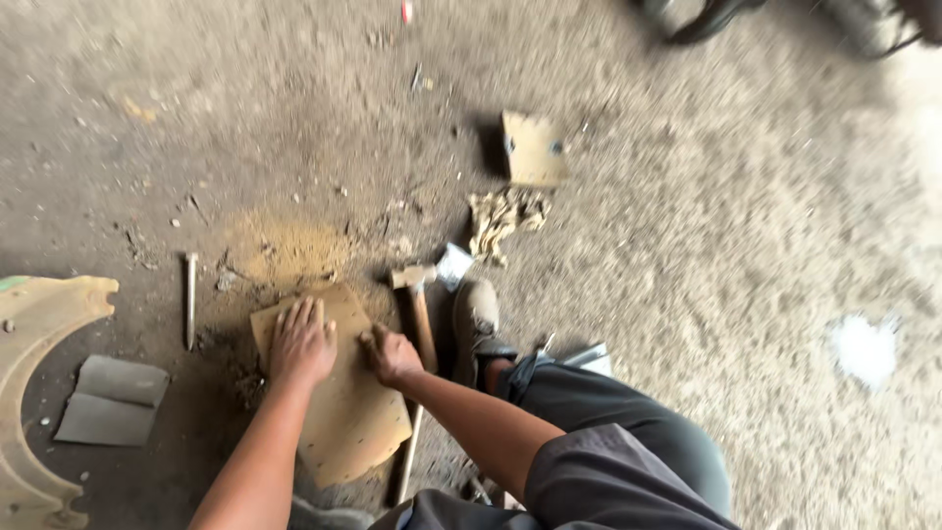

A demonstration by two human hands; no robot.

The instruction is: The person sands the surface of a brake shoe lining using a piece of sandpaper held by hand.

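The left hand (300, 344) lies flat, fingers spread apart, pressing on the upper part of a tan, curved sheet of board (343, 412) that rests on the dirt floor (687, 245). The right hand (391, 355) sits just beside it on the sheet's right edge, its grip curled together into a loose fist; whether it pinches anything small cannot be told. The sheet runs from under both hands back toward the person's body, and small dots run along its rounded lower edge.

Just right of the right hand lies a hammer (420, 324), its head pointing away and its wooden handle touching the sheet's side. Beyond the hammer head is a small silvery folded scrap (454, 265), and farther out a crumpled yellowish rag (502, 221) and a square tan plate (534, 149) with dark fasteners at its edges. The person's shoe (476, 319) stands right of the hammer.

Left of the left hand a long metal spike (190, 299) lies on the floor; farther left are two grey flat sheets (113, 400) and a pale curved metal part (34, 393).
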